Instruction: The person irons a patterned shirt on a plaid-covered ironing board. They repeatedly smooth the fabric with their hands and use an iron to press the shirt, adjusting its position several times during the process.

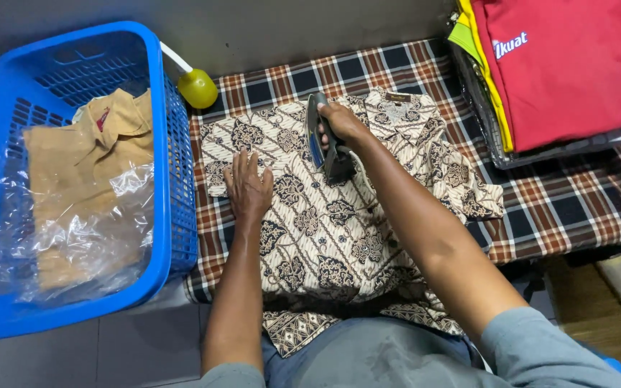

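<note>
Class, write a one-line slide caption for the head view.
Right hand presses an iron on a batik shirt; left hand holds it flat.

Right hand grips iron on batik shirt; left hand presses flat.

floor: grey tiles | wall: grey | right corner: perhaps wood flooring | light: even

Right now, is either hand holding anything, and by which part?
The right hand grips a clothes iron by its top handle. The left hand holds nothing; it lies flat on the batik shirt.
</note>
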